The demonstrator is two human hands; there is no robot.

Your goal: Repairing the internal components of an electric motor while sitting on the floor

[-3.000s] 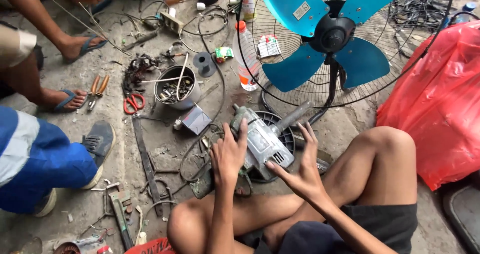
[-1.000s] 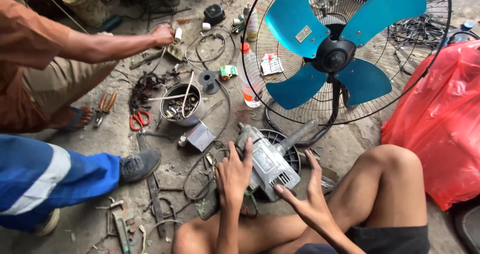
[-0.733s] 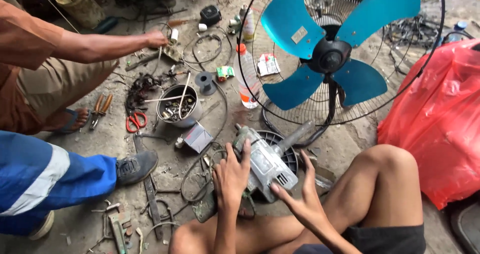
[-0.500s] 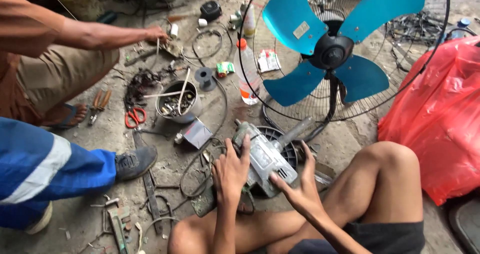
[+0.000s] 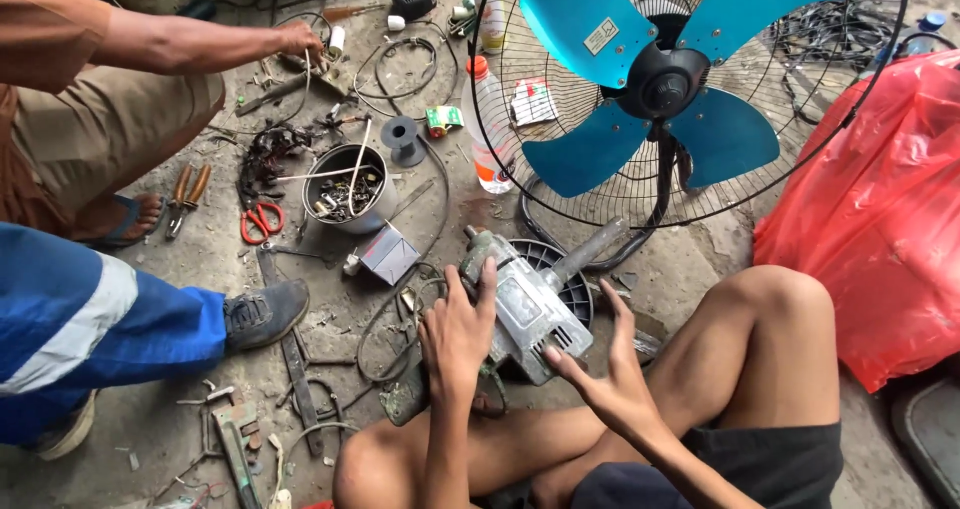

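Person is sitting cross-legged on a littered concrete floor (image 5: pixel 700 259), bare knees showing, working over a grey power tool body (image 5: pixel 525 309) that is lying on the ground just in front of the shins, resting partly over a dark round grille (image 5: pixel 575 287). Left hand (image 5: pixel 455 334) is lying flat on the tool's left flank, fingers spread and pointing away, palm pressing against the casing rather than wrapping it. Right hand (image 5: pixel 605 374) is sitting at the tool's near right end, fingers open and splayed, fingertips touching the casing edge; neither hand is closing around anything. A metal side handle (image 5: pixel 590 254) is sticking out of the tool toward the fan. Standing fan (image 5: pixel 680 89) with blue blades and a wire cage is standing upright just beyond the tool. Red plastic bag (image 5: pixel 880 199) is bulging at the right, beside the person's right knee. To the left of the tool a small dark box (image 5: pixel 385 254) is lying, and beyond it a metal can (image 5: pixel 345 189) full of scrap parts with sticks poking out. Red-handled scissors (image 5: pixel 262 221) and pliers (image 5: pixel 185 194) are lying near the can. A second person's hand (image 5: pixel 300 41) is reaching into wires at top left; a third person's blue trouser leg (image 5: pixel 90 319) and grey shoe (image 5: pixel 265 314) are occupying the left side.
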